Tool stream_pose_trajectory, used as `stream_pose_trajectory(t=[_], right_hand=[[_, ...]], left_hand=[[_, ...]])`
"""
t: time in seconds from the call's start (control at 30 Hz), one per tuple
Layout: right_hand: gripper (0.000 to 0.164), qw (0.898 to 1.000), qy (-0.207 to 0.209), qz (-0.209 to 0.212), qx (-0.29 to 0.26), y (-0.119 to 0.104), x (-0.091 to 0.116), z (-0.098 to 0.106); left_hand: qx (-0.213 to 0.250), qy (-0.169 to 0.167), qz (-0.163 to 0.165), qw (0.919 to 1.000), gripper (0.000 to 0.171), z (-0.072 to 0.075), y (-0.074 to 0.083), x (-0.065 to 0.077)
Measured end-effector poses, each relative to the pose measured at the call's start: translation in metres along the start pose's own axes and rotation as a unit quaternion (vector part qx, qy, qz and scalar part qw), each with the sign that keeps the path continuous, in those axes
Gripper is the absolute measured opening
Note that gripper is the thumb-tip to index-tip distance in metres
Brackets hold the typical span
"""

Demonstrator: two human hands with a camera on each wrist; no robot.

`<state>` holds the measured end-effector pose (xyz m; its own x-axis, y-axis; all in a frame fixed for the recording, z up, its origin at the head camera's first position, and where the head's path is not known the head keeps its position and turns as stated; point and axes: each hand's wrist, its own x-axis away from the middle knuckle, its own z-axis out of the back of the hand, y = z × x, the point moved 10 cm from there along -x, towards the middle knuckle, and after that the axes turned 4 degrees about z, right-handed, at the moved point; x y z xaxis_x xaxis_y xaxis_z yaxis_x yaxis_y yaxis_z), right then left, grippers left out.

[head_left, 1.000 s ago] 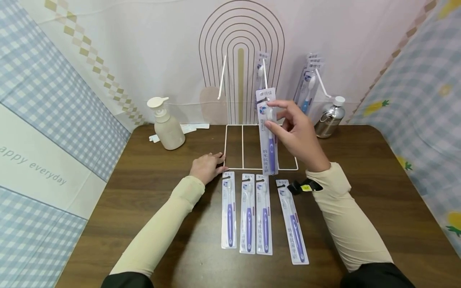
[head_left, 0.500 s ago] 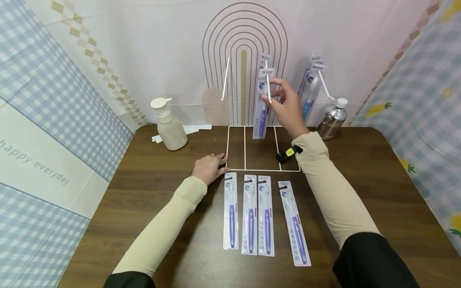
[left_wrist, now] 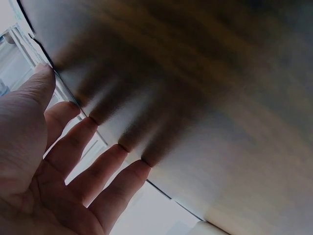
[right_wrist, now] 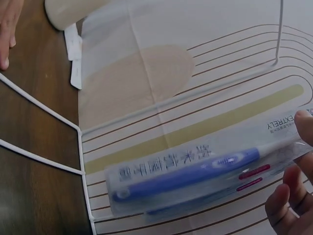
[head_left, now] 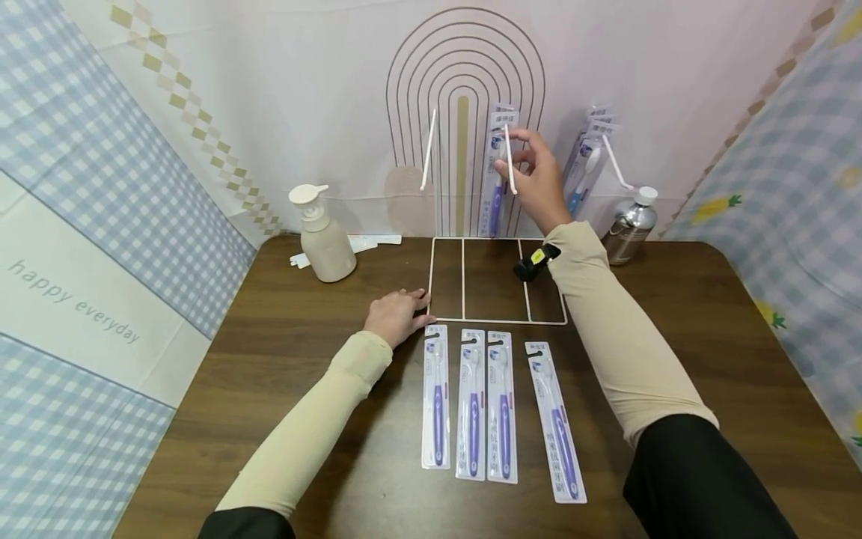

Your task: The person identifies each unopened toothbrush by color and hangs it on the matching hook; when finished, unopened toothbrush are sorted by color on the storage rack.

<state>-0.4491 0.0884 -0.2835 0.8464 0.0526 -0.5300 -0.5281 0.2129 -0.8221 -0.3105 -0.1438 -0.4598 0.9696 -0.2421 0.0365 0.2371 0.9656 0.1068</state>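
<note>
My right hand (head_left: 539, 180) pinches a packaged purple toothbrush (head_left: 496, 202) by its upper part, thumb in front. The card's top is at the middle hook (head_left: 509, 161) of a white wire rack (head_left: 463, 281); a second pack hangs behind, as the right wrist view also shows. My left hand (head_left: 396, 318) rests on the table at the rack's front left corner, its fingers extended against the wood in the left wrist view. Several packaged purple toothbrushes (head_left: 474, 427) lie in a row before the rack, the rightmost (head_left: 560, 442) slanted.
Packaged toothbrushes (head_left: 584, 172), the front one blue, hang on the right hook (head_left: 617, 163). The left hook (head_left: 428, 150) juts forward bare. A beige pump bottle (head_left: 328, 247) stands at the left, with white strips (head_left: 377, 240) behind it. A silver bottle (head_left: 629, 228) stands at the right.
My right hand has carried the purple toothbrush pack from above the rack's base up and back onto the middle hook, towards the pack behind. The left hand has stayed put.
</note>
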Motion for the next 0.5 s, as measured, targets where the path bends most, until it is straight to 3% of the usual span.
stream_pose_trajectory(t=[0.27,0.37,0.5], right_hand=[[0.048,0.999,0.005,0.024,0.041,-0.009,0.016,0.017],[0.044,0.998,-0.005,0.034,0.048,-0.018,0.035,0.029],[0.036,0.995,-0.072,0.017,0.062,-0.024,0.077,0.039]], left_hand=[[0.001,0.001,-0.004,1.0000,0.056,-0.001,0.003,0.001],[-0.001,0.006,-0.006,1.0000,0.056,0.001,0.003,0.002],[-0.004,0.008,-0.005,0.9999,0.056,0.002,0.002,0.002]])
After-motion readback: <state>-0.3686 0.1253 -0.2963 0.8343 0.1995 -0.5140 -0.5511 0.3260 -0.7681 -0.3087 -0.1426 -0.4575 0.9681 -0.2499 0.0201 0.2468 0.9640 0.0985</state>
